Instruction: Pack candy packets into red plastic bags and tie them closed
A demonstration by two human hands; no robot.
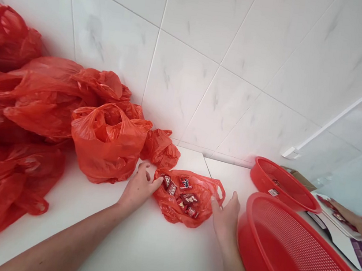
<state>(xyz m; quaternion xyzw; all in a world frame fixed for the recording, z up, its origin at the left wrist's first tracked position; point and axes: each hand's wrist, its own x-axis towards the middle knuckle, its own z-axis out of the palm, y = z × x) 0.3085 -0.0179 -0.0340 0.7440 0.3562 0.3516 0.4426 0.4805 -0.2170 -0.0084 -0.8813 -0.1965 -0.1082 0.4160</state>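
Note:
A small red plastic bag (170,216) lies on the white table with its mouth wide. Several wrapped sweets (189,199) in dark red and brown wrappers lie inside it. My left hand (139,187) is at the bag's left rim, its thumb touching the edge and its fingers apart. On the other side, my right hand (226,219) has thumb and forefinger spread beside the bag's right handle loop (222,192). The thumb meets the plastic there; neither hand is closed around it.
Filled red bags (109,148) are heaped along the left side, against the tiled wall (188,78). At right stand a large red mesh basket (307,241) and a round red basket (281,184) behind it. Another person's hand (353,218) is over a white scale-like device (337,238) at far right.

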